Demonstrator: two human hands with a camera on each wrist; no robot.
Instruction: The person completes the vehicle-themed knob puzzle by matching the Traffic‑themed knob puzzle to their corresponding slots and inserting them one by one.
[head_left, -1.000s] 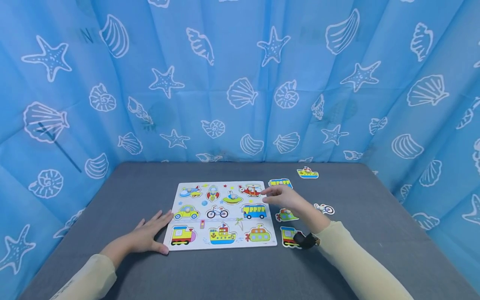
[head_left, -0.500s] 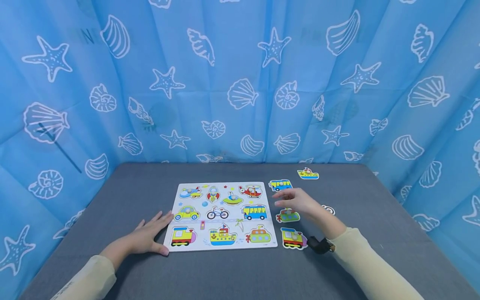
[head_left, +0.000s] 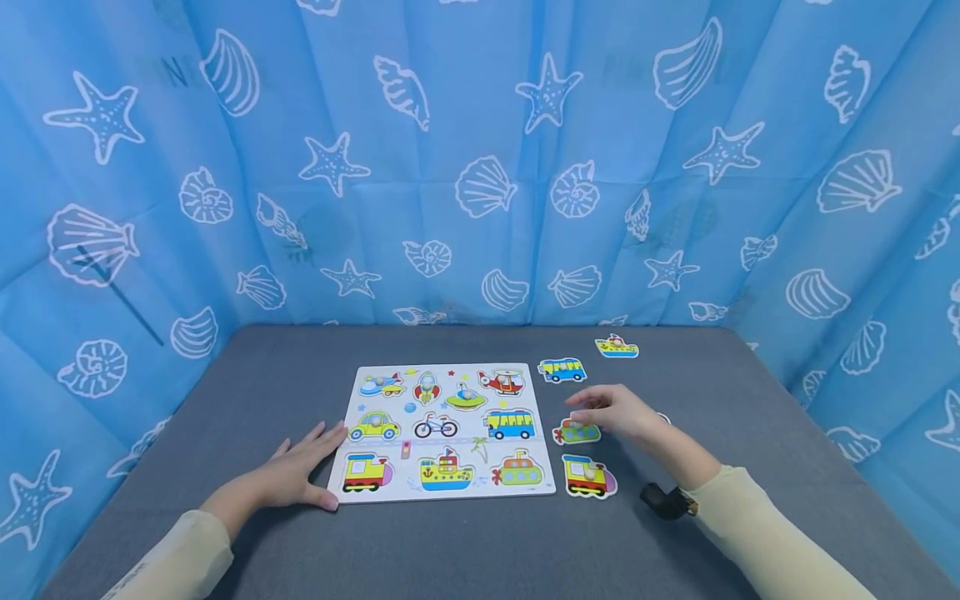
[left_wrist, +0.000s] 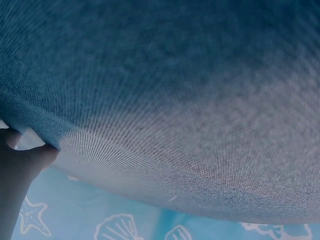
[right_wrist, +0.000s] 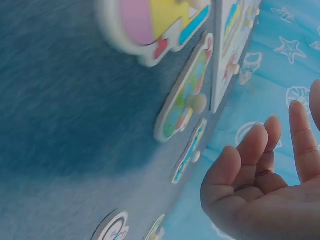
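A white puzzle board (head_left: 480,454) with vehicle pictures lies on the table. My left hand (head_left: 288,471) rests at its left edge, fingers spread and the thumb near the lower corner. To the right of the board, my right hand (head_left: 615,412) hovers by the submarine piece (head_left: 573,432), whose round knob (right_wrist: 199,103) shows in the right wrist view. Nothing is between its loosely bent fingers (right_wrist: 303,142). A train piece (head_left: 588,477) lies nearer, a bus piece (head_left: 562,370) farther back. The bicycle piece (right_wrist: 114,229) is mostly hidden by the right hand in the head view.
A boat piece (head_left: 617,347) lies toward the back of the grey table (head_left: 450,554). Helicopter, rocket, plane, saucer and car pieces with knobs sit in the board. A blue shell-patterned curtain (head_left: 480,250) hangs behind. A black device (head_left: 667,500) is at the right wrist.
My right hand has moved right and nearer, from beside the helicopter at the board's upper right corner to the submarine piece. My left hand stays in place.
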